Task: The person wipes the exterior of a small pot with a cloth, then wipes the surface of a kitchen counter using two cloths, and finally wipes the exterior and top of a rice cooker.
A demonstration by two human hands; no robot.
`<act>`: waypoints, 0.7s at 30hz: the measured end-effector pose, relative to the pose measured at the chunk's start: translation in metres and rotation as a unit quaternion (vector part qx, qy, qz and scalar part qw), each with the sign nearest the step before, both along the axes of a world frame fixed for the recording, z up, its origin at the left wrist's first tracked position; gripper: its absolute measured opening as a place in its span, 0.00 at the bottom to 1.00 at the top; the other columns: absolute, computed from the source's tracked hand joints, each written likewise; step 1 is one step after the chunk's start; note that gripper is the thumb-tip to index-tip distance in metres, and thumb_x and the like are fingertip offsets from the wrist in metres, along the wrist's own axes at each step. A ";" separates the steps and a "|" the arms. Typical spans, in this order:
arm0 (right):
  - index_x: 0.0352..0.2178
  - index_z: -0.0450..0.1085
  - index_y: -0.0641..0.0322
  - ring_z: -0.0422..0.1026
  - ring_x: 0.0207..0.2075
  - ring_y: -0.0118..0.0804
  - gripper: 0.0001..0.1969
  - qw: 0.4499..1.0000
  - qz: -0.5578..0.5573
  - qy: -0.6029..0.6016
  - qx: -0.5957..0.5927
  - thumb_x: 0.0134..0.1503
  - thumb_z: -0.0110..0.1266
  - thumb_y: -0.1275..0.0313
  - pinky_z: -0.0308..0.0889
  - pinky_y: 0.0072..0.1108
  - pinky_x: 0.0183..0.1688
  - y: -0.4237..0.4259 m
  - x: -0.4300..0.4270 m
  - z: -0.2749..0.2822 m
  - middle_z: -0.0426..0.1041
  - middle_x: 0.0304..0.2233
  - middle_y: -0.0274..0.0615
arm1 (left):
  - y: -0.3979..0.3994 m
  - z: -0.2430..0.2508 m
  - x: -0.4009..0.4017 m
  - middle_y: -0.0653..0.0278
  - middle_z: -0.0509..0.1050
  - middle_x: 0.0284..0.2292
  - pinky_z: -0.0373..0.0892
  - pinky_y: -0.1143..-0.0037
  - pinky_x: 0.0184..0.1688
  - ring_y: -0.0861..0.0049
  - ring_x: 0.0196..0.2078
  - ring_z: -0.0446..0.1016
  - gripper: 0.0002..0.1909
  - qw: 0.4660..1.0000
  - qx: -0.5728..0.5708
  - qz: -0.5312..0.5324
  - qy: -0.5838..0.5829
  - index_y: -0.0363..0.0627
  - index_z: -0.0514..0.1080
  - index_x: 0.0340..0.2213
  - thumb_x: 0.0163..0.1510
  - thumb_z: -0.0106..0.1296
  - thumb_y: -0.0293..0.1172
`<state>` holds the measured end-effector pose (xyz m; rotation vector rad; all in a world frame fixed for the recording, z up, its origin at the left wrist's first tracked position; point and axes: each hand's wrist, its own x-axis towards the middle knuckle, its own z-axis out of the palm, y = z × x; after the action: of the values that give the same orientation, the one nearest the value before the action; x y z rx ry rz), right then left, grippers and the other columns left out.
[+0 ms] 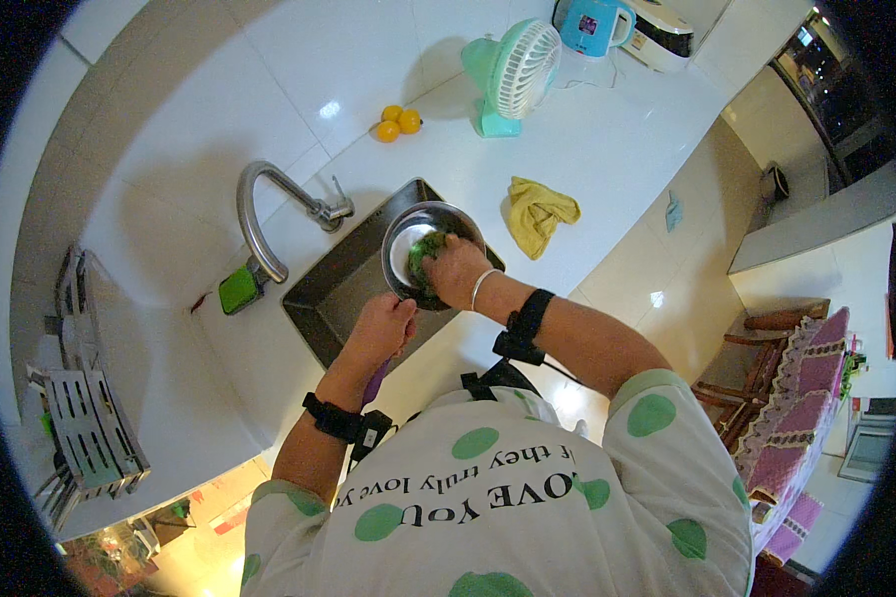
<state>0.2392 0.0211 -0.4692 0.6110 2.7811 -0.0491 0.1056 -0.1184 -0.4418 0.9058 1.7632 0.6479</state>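
A stainless steel bowl [398,237] is held over the right part of a dark kitchen sink [321,328]. My left hand [384,324] grips its near left rim, and something purple hangs below that wrist. Inside the bowl, my right hand [457,270] is closed around a green scrubbing pad or similar green mass [424,252]; its exact kind cannot be told. The fingertips of the right hand are partly hidden. Behind the sink stands a curved metal faucet [250,216], with no water seen running from it.
A yellow cloth [537,216] lies right of the sink. A green sponge in a holder [239,291] is at the left. Several orange fruits [398,123], a mint-green fan [523,71] and a blue kettle [593,28] stand along the wall. A metal rack [89,425] is far left.
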 end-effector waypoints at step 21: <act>0.36 0.67 0.71 0.74 0.37 0.59 0.11 0.756 -0.352 0.475 -0.281 0.62 0.47 0.70 0.68 0.40 0.41 -0.006 -0.074 -0.012 0.74 0.33 0.62 | 0.010 -0.053 -0.004 0.52 0.73 0.21 0.68 0.64 0.26 0.62 0.23 0.74 0.15 0.982 0.113 -0.009 0.152 0.36 0.71 0.31 0.63 0.45 0.37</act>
<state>0.1653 0.0149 -0.4813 1.7639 2.8195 -1.7076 0.1012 -0.1081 -0.4948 1.2269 1.9740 0.7397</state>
